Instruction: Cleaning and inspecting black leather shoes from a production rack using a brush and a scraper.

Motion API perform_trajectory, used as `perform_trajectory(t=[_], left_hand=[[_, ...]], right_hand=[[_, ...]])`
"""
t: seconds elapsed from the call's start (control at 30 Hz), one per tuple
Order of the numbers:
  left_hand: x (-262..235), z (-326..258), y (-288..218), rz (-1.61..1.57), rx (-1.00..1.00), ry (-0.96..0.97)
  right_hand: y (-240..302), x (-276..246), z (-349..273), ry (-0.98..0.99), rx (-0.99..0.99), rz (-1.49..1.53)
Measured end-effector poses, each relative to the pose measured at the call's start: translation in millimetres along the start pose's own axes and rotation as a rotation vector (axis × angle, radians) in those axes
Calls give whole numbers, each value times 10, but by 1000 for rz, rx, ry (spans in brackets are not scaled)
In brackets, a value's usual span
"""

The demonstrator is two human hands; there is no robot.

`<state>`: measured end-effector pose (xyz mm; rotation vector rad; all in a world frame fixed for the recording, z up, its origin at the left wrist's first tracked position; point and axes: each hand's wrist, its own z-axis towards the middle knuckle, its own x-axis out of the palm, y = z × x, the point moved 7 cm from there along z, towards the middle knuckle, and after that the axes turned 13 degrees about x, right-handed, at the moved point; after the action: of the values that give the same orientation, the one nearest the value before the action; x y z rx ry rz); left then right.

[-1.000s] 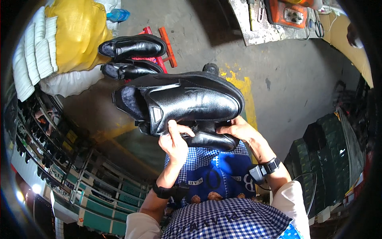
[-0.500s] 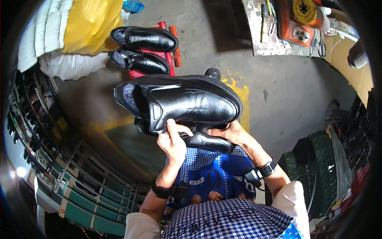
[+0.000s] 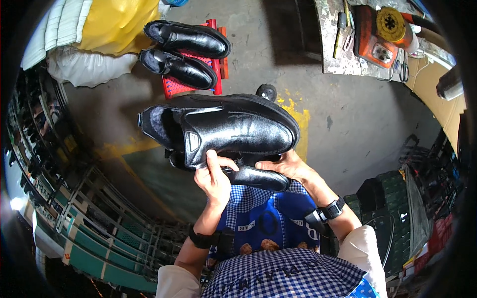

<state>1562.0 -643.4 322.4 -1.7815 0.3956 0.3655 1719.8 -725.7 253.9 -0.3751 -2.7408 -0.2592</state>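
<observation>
Two glossy black slip-on shoes are held in front of me, toes to the right. The larger-looking upper shoe (image 3: pixel 243 130) shows its grey fleece lining at the heel end. Closer to my body is the lower shoe (image 3: pixel 261 178), partly covered by the upper one and my fingers. My left hand (image 3: pixel 214 179) is closed at the side of the upper shoe, fingertips against its edge between the two. Near the toes, my right hand (image 3: pixel 290 166) grips the lower shoe, its thumb and fingers reaching into the gap; some fingertips are hidden.
Another pair of black shoes (image 3: pixel 198 39) rests on a red stool (image 3: pixel 171 89) ahead. A worktable (image 3: pixel 330 62) at far right carries tools and an orange machine (image 3: pixel 370 42). Metal racks (image 3: pixel 94 218) stand at left, and dark green stacked goods (image 3: pixel 385 213) at right.
The held shoes sit very slightly further left, with both hands keeping the same grip. The surroundings have shifted a little in the view.
</observation>
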Motion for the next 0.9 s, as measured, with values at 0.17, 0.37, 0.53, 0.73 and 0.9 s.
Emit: perform_trajectory(t=[0.17, 0.37, 0.53, 0.73, 0.9], left_hand=[[28, -10, 89, -35, -49, 1], [48, 72, 77, -109, -98, -74], [-105, 147, 180, -27, -132, -154], [-142, 341, 297, -28, -97, -266], [-31, 472, 305, 19, -86, -273]], right_hand=[[-120, -127, 114, -9, -47, -61], [42, -162, 82, 8, -30, 8], [453, -1293, 415, -363, -268, -204], [1302, -2933, 1035, -948, -487, -49], [1821, -3670, 1247, -1543, -190, -612]])
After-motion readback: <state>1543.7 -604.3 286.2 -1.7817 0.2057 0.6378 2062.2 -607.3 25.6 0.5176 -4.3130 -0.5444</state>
